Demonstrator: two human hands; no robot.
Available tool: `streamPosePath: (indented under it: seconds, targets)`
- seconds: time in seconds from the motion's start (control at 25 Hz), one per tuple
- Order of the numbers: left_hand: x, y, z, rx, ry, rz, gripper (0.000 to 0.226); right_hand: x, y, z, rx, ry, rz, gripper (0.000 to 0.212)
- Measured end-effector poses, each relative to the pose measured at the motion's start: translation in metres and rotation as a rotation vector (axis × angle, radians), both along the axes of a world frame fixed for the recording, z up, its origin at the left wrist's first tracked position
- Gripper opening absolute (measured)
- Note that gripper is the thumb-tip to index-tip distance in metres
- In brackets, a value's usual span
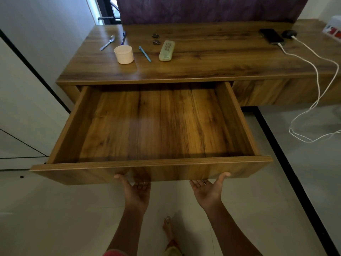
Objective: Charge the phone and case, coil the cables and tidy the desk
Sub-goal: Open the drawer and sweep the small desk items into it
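The wooden desk's wide drawer (151, 164) stands pulled far out, its inside bare. My left hand (136, 191) and my right hand (207, 191) are palm up under the drawer front, fingers hooked under its lower edge, thumbs against its face. On the desk top (212, 58) at the far right lies a black phone (270, 36) with a white cable (316, 74) plugged in. Beside it sits a dark round case (289, 33), which has a second white cable in it. Both cables hang over the desk edge and loop down toward the floor.
On the desk's left part lie a spoon (108, 43), a white cup (124, 54), two pens (145, 54), two small dark earbuds (156, 39) and a pale green case (167, 50). A white power strip (334, 29) sits at the far right. My foot shows on the tiled floor.
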State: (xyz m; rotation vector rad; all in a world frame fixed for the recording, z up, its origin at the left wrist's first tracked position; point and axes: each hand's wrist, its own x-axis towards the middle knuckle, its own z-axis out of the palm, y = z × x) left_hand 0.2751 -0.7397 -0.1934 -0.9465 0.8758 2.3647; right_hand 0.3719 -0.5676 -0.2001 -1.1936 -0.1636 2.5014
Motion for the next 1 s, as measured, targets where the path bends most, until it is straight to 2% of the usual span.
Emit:
streamPosePath:
  seconds: [0.28, 0.4, 0.48, 0.6, 0.76, 1.0]
  targets:
    - [0.006, -0.006, 0.000, -0.092, -0.022, -0.093, 0.101, 0.002, 0.001, 0.007, 0.013, -0.057, 0.031, 0.111]
    - [0.026, -0.011, 0.001, -0.197, -0.062, -0.288, 0.076, 0.012, -0.004, 0.015, 0.096, -0.206, 0.160, 0.092]
    - [0.038, -0.009, 0.013, -0.210, -0.025, -0.406, 0.061, 0.019, -0.014, 0.027, 0.195, -0.273, 0.260, 0.075]
    - [0.047, 0.003, 0.046, -0.177, 0.110, -0.536, 0.050, 0.024, -0.034, 0.060, 0.375, -0.224, 0.382, 0.052]
    - [0.040, 0.011, 0.101, -0.189, 0.324, -0.638, 0.035, 0.014, -0.052, 0.113, 0.610, -0.095, 0.424, 0.042]
    - [-0.009, 0.009, 0.172, -0.486, 0.655, -0.588, 0.024, -0.030, -0.040, 0.179, 1.017, -0.070, 0.398, 0.030]
